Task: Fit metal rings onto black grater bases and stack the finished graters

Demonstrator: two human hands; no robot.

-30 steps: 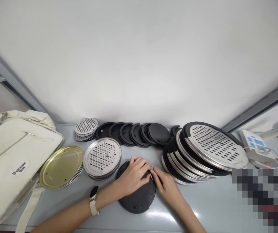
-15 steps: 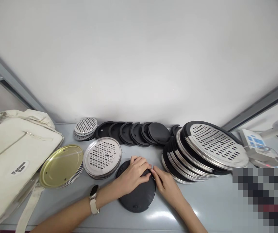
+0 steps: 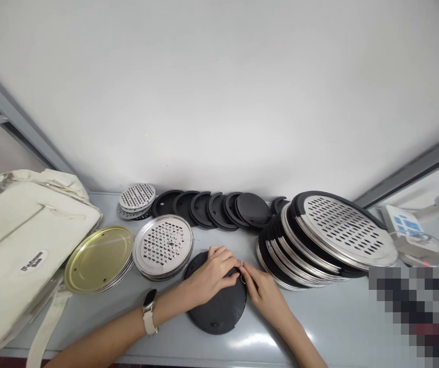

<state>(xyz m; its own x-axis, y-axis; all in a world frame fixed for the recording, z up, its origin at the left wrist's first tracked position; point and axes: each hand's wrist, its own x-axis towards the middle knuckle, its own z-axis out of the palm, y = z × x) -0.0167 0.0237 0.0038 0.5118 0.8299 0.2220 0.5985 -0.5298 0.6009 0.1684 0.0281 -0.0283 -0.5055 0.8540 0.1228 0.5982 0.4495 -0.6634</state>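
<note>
A round black disc (image 3: 219,314) with small slots near its rim lies on the grey table in front of me. My left hand (image 3: 213,276) reaches across its top, fingers curled at the upper right rim. At that same spot my right hand (image 3: 261,286) pinches the rim, its fingertips meeting those of the left. What lies between the fingertips, besides the edge, is hidden. Left of the disc is a stack of perforated metal grater plates (image 3: 163,245). To the right leans a tall stack of black rings and metal plates, topped by a slotted plate (image 3: 344,225).
Gold lids (image 3: 100,260) are stacked at left beside a cream bag (image 3: 16,260) with a hanging strap. Small grater discs (image 3: 137,197) and a row of overlapping black discs (image 3: 253,209) line the wall. A white device (image 3: 403,225) stands far right.
The view has shifted slightly. Both hands keep their places on the black disc, with hardly any visible movement of the fingers.
</note>
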